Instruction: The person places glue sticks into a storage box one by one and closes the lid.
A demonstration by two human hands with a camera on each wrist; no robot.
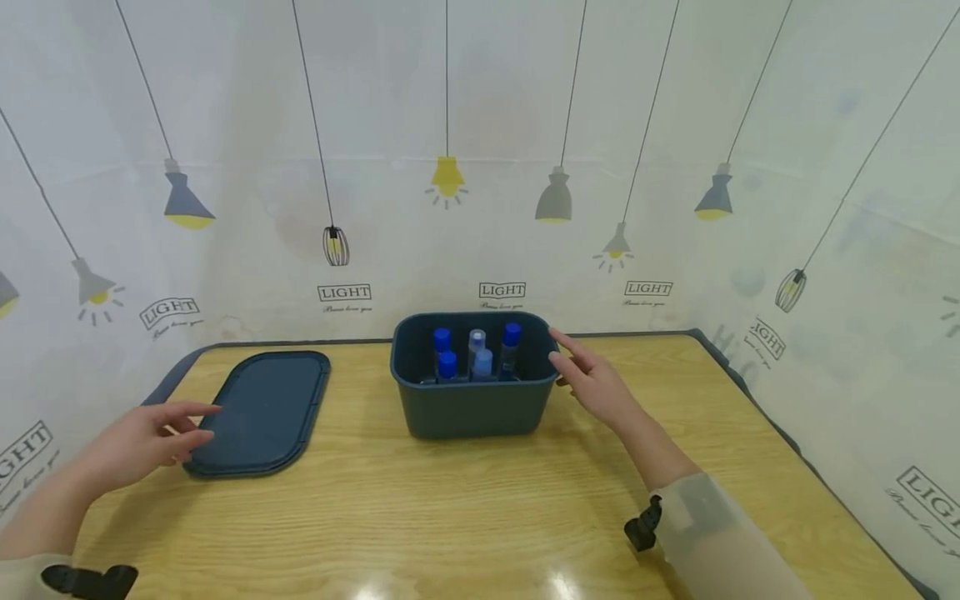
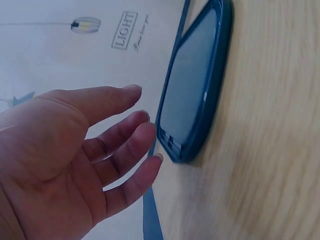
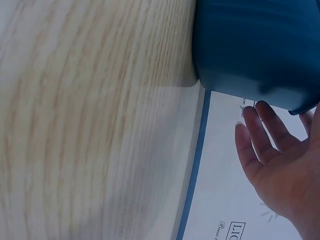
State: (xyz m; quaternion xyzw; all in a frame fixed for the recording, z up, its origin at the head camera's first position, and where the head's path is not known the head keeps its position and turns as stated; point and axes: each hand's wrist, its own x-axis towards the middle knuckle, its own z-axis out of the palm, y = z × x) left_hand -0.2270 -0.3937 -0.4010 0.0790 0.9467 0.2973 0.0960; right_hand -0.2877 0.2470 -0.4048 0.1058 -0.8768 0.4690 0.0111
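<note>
A dark blue-green plastic bin [image 1: 472,412] stands toward the back of the wooden table. Inside it are several small clear bottles, some with dark blue caps [image 1: 512,334] and some paler; their lower parts are hidden by the front wall. At the bin's right end is my right hand [image 1: 600,392], fingers loosely extended by the rim; whether they touch it I cannot tell. A flat dark blue lid [image 1: 262,408] with rounded corners lies on the table at the left. Over its near left edge hovers my left hand [image 2: 65,150], its fingers slightly bent and holding nothing.
The wooden table [image 1: 465,517] ends at a white fabric backdrop [image 1: 495,100] printed with hanging lamps, which rises behind and on both sides. Black camera mounts sit on the left wrist [image 1: 90,581] and right wrist [image 1: 643,525].
</note>
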